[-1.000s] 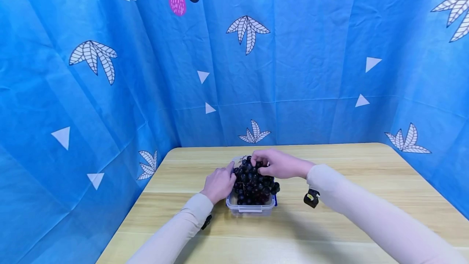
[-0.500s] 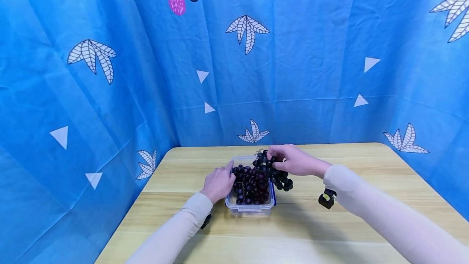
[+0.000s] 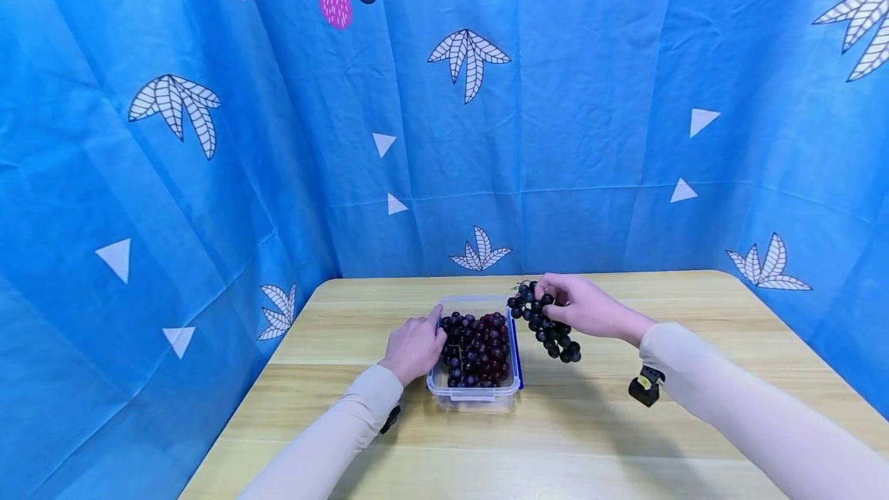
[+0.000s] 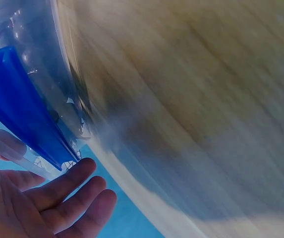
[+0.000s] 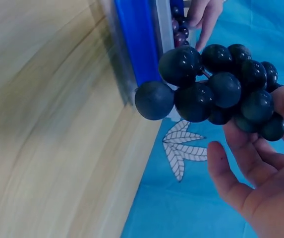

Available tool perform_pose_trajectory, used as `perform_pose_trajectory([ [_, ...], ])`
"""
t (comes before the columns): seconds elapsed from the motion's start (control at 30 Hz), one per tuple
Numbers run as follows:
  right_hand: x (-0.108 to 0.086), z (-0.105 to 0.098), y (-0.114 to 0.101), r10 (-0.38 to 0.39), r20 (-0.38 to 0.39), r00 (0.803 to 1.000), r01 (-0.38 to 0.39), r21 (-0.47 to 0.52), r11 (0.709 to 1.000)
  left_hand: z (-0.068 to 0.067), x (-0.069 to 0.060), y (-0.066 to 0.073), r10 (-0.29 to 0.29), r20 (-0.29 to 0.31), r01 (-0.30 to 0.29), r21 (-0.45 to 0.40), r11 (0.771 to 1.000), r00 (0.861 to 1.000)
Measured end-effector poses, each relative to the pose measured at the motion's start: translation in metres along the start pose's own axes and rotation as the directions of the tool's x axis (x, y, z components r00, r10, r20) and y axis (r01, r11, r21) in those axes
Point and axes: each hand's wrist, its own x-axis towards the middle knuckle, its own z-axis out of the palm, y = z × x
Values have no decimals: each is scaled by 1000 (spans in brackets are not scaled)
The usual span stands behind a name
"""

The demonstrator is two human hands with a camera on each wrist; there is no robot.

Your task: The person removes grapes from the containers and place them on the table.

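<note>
A bunch of dark grapes (image 3: 542, 317) hangs from my right hand (image 3: 586, 305), just right of the clear plastic container (image 3: 479, 394). Thumb and fingers of that hand pinch the bunch near its upper part, and in the right wrist view the round black grapes (image 5: 226, 89) stick out past the fingertips. More purple-black grapes (image 3: 475, 349) fill much of the container. My left hand (image 3: 414, 346) holds the container's left rim. In the left wrist view the rim runs between the thumb and fingers of the left hand (image 4: 47, 198), beside a blue side clip (image 4: 25, 106).
The container stands on a light wooden table (image 3: 333, 438). A blue patterned curtain (image 3: 590, 137) hangs behind the table and along both sides. Wrist cameras on black straps sit at both cuffs, such as the right one (image 3: 646, 386).
My right hand has lifted the bunch of grapes out of the container and carried it to the right. The left hand stays at the container's rim.
</note>
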Motion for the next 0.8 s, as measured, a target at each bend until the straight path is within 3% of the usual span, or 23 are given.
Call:
perform_pose_trajectory([
  [0.47,-10,6,25,83,-77,994,-83,11,997,-4,-2,3,2,3,-2,-15,1000,1000],
  [0.8,-11,21,43,207,-80,975,-197,117,973,-4,-1,2,-5,16,6,-13,1000,1000],
])
